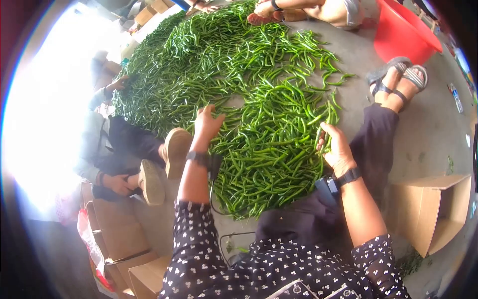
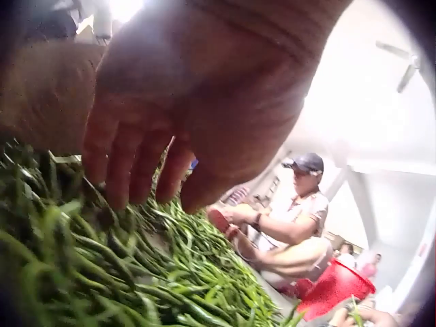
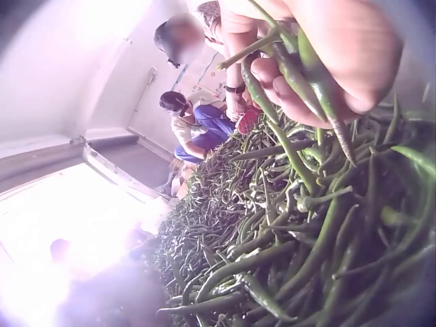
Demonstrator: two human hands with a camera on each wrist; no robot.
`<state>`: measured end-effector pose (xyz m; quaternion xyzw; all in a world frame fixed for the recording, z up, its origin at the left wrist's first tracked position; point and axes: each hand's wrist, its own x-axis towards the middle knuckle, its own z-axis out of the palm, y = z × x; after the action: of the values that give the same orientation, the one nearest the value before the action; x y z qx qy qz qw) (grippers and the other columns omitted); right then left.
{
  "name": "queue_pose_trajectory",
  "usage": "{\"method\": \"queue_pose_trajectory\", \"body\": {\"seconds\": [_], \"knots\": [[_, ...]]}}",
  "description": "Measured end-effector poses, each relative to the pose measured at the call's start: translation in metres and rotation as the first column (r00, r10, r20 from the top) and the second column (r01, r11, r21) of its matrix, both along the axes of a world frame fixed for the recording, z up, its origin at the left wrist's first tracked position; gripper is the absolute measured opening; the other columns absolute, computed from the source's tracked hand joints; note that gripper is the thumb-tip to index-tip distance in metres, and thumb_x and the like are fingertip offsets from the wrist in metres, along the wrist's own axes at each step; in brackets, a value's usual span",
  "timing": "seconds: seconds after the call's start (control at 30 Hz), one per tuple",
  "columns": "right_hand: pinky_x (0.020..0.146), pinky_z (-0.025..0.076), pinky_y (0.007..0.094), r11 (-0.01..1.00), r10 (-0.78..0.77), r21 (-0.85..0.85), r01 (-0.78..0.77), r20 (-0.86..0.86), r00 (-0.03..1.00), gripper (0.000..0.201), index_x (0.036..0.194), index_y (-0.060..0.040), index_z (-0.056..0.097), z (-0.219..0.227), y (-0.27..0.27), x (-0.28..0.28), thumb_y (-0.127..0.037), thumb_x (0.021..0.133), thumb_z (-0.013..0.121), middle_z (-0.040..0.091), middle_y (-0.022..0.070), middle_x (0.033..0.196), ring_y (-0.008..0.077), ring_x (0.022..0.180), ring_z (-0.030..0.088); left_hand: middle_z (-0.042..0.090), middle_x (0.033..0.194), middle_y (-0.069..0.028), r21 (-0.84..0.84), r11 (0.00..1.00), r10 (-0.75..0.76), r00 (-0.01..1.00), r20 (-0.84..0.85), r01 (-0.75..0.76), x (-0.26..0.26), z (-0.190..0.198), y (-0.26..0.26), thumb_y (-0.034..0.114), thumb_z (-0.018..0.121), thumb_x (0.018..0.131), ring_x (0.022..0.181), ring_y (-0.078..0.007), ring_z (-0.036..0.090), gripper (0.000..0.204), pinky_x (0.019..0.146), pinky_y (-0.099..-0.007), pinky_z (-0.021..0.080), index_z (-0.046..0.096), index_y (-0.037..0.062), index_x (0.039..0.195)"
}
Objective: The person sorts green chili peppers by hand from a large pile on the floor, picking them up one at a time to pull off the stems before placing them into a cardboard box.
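A wide heap of green chillies [image 1: 269,149] covers the floor before me. My left hand [image 1: 207,123] hovers over the heap's near left part. In the left wrist view its fingers [image 2: 139,160] point loosely down at the chillies, and nothing shows in its grasp. Toward the heap's right edge, my right hand [image 1: 338,147] holds a few green chillies. Seen from the right wrist, these held chillies [image 3: 313,75] stick out between thumb and fingers [image 3: 286,92], tips downward over the pile.
Other people sit around the heap; a shoe [image 1: 177,152] is close to my left hand and sandals [image 1: 413,79] lie beyond my right. A red tub [image 1: 406,37] stands at the far right. Cardboard boxes [image 1: 416,214] flank me on both sides.
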<state>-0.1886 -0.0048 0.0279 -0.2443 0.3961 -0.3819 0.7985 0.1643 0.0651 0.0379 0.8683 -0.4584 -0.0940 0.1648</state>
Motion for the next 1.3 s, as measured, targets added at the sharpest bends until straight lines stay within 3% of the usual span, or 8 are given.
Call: {"method": "queue_pose_trajectory", "body": {"seconds": [0.07,0.17,0.3,0.47,0.73,0.93,1.03,1.3], "knots": [[0.046,0.042,0.0264,1.0,-0.005,-0.009,0.005,-0.011,1.0,0.011,0.083,-0.0111,0.053,0.0,-0.001,0.002,-0.02,0.08,0.059,0.05,-0.0005,0.065,0.0102,0.052,0.049,0.032,0.137,-0.0187,0.058,0.995,0.083,0.997,0.002,-0.083,0.012,-0.005,-0.024,0.037,0.068,0.069,0.121,-0.0342,0.038,0.066,0.093,-0.0418,0.039,0.044,0.0112,0.124],[0.046,0.041,0.0262,1.0,0.001,0.016,-0.001,-0.04,0.999,0.011,0.083,-0.0106,0.053,0.003,-0.002,0.006,-0.02,0.08,0.059,0.05,-0.0002,0.065,0.0102,0.052,0.049,0.008,0.145,-0.0155,0.291,0.857,0.442,0.897,0.013,-0.426,0.032,-0.01,-0.041,0.046,0.071,0.065,0.132,-0.0406,0.008,0.092,0.094,-0.0625,0.029,0.02,0.0237,0.138],[0.049,0.04,0.0252,0.997,0.025,0.078,-0.02,-0.061,0.998,0.011,0.082,-0.0127,0.056,0.005,-0.004,0.015,-0.022,0.08,0.06,0.053,-0.0007,0.067,0.0092,0.054,0.048,0.002,0.145,-0.0191,0.321,0.736,0.645,0.761,-0.066,-0.596,0.042,-0.018,-0.036,0.05,0.075,0.058,0.13,-0.0476,0.003,0.102,0.097,-0.0612,0.027,0.018,0.0253,0.139],[0.047,0.041,0.0269,0.993,0.036,0.117,-0.031,-0.035,0.999,0.01,0.083,-0.0101,0.054,0.006,-0.009,0.024,-0.019,0.081,0.058,0.051,0.0003,0.066,0.0104,0.052,0.048,0.005,0.145,-0.0194,0.353,0.711,0.655,0.756,-0.017,-0.608,0.051,-0.027,-0.05,0.047,0.076,0.057,0.129,-0.0484,0.006,0.101,0.097,-0.0607,0.028,0.021,0.0257,0.139],[0.049,0.041,0.0267,0.995,0.056,0.089,-0.053,-0.038,0.998,0.01,0.085,-0.01,0.055,0.01,-0.011,0.03,-0.018,0.081,0.058,0.05,-0.0006,0.067,0.0102,0.054,0.048,0.031,0.134,-0.0138,0.272,0.764,0.593,0.803,0.062,-0.585,0.04,-0.033,-0.053,0.035,0.074,0.059,0.122,-0.0368,0.032,0.082,0.094,-0.0532,0.036,0.036,0.0215,0.13],[0.047,0.041,0.0258,0.995,0.062,0.083,-0.059,-0.028,0.998,0.009,0.084,-0.0107,0.054,0.008,-0.01,0.028,-0.018,0.081,0.059,0.051,-0.001,0.066,0.0103,0.053,0.049,0.053,0.112,-0.0193,0.181,0.966,0.186,0.983,0.0,-0.183,0.027,-0.045,-0.049,0.027,0.067,0.062,0.103,-0.0345,0.052,0.058,0.087,-0.039,0.044,0.052,0.0125,0.116],[0.047,0.041,0.0256,0.995,0.056,0.087,-0.053,-0.027,0.998,0.008,0.082,-0.0114,0.053,0.005,-0.01,0.026,-0.017,0.081,0.058,0.051,-0.0009,0.066,0.0104,0.052,0.049,0.057,0.101,-0.0187,-0.014,0.998,-0.068,0.997,0.046,0.069,-0.013,-0.042,-0.052,0.022,0.065,0.062,0.093,-0.0348,0.056,0.048,0.082,-0.0392,0.045,0.058,0.009,0.107],[0.047,0.04,0.0254,0.996,-0.009,0.084,0.011,-0.023,1.0,0.008,0.082,-0.0123,0.052,-0.002,-0.009,0.018,-0.018,0.081,0.058,0.05,-0.0015,0.066,0.0098,0.051,0.048,0.055,0.091,-0.0125,-0.195,0.761,-0.636,0.771,-0.032,0.619,-0.135,-0.004,-0.047,0.014,0.067,0.061,0.091,-0.0327,0.051,0.033,0.08,-0.0396,0.044,0.057,0.0059,0.091]]}}
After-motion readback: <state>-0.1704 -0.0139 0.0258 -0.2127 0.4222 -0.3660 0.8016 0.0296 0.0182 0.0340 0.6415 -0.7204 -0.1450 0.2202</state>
